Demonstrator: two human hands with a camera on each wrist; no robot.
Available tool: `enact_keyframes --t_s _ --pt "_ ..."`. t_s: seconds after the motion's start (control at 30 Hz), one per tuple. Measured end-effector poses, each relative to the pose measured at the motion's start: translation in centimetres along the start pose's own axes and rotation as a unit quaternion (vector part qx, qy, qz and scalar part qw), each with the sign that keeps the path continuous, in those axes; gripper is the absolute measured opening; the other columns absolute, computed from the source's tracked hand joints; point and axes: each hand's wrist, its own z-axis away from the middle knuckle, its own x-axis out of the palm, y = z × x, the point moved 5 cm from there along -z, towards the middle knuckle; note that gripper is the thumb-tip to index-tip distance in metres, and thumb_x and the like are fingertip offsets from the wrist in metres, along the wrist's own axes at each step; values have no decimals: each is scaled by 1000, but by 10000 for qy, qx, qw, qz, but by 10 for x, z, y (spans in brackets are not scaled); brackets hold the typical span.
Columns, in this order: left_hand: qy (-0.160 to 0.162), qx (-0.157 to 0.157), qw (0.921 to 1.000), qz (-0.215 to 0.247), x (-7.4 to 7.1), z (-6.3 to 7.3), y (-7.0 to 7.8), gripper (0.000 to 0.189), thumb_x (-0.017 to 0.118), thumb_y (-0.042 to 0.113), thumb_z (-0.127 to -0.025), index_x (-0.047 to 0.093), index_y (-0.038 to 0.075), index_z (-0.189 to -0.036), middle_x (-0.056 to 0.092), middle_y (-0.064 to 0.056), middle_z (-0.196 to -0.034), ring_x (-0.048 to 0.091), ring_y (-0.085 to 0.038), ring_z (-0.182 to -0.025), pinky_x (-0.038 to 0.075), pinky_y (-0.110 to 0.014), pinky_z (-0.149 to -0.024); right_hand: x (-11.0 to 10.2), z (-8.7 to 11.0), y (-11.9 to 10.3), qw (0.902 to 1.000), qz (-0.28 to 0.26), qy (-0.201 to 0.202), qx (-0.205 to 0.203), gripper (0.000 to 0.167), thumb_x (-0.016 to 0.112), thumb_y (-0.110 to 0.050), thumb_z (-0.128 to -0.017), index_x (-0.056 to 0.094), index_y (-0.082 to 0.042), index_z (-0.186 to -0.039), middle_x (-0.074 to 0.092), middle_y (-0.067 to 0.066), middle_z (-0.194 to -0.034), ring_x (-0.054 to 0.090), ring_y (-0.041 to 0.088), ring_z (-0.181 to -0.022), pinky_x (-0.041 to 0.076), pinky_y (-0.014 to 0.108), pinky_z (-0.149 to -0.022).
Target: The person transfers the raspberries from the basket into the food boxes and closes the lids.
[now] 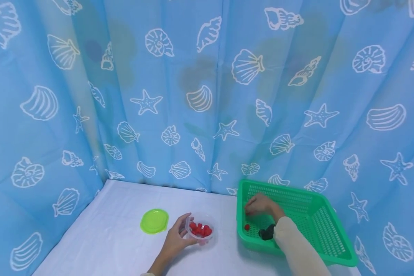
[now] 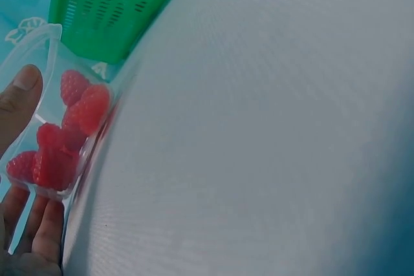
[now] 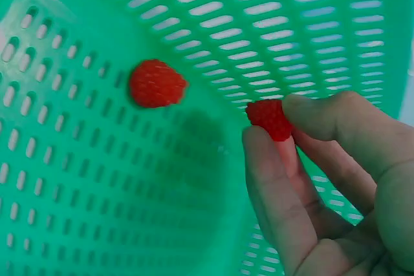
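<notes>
My left hand (image 1: 177, 236) grips the side of a clear plastic container (image 1: 211, 223) standing on the table. Several raspberries (image 1: 201, 230) lie inside it; the left wrist view shows these raspberries (image 2: 55, 159) through the clear wall, with the thumb near the rim and fingers below. Inside the green basket (image 1: 339, 218), my right hand (image 1: 261, 205) pinches one raspberry (image 3: 270, 118) between thumb and fingertips, above the basket floor. Another raspberry (image 3: 155, 84) rests on that floor, apart from the hand; the head view shows this raspberry (image 1: 247, 227) near the basket's left wall.
Left of the container lies a lime-green lid (image 1: 154, 221) on the white table (image 1: 124, 207). Dark, blackish items (image 1: 267, 232) sit in the basket beside the right sleeve (image 1: 296, 245), their kind unclear. A blue shell-print curtain (image 1: 193, 126) hangs behind the table.
</notes>
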Motion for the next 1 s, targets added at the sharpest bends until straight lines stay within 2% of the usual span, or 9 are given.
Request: enact_keyframes --t_s 0.27,0.4,0.53,0.63,0.77,1.0 --pt "66 -100 9999 12 0 1 -2 93 90 36 -66 43 19 -145 52 -5 -139 45 -32 -132 44 -44 -102 -18 2 -23 9970 -522 197 -534 16 68 -5 -88 71 5 -100 70 13 -93 68 35 -88 58 47 -80" --pt "58 -90 9999 14 1 1 -4 92 90 37 -67 43 19 -145 52 -6 -139 44 -32 -132 43 -45 -103 -24 7 -39 9942 -606 439 -776 18 70 -10 -88 71 2 -101 71 11 -93 67 34 -90 59 41 -76" --pt "92 -151 9998 -19 0 1 -5 93 90 39 -65 44 21 -144 53 -5 -139 46 -32 -131 44 -46 -103 -23 18 -62 9890 -630 696 -1147 20 72 -14 -87 72 -1 -102 71 9 -94 67 29 -89 58 38 -74" --pt "97 -185 9997 -82 -1 0 -6 93 90 41 -65 44 23 -143 53 -5 -139 46 -32 -131 44 -47 -103 -17 24 -80 9841 -586 937 -1392 20 74 -16 -86 73 -4 -101 72 7 -94 67 23 -87 58 38 -75" --pt "79 -189 9997 -99 0 -1 -6 94 89 44 -65 43 22 -144 53 -5 -139 46 -33 -131 44 -48 -103 -1 27 -98 9801 -511 1198 -1501 16 76 -18 -85 75 -10 -99 72 2 -92 67 18 -85 58 40 -79" --pt "125 -232 9996 -111 2 -1 -4 95 90 44 -64 44 22 -144 53 -5 -140 46 -32 -131 44 -47 -103 42 35 -116 9769 -821 1200 -1566 19 78 -22 -84 74 -13 -101 72 0 -95 67 19 -89 58 36 -82"
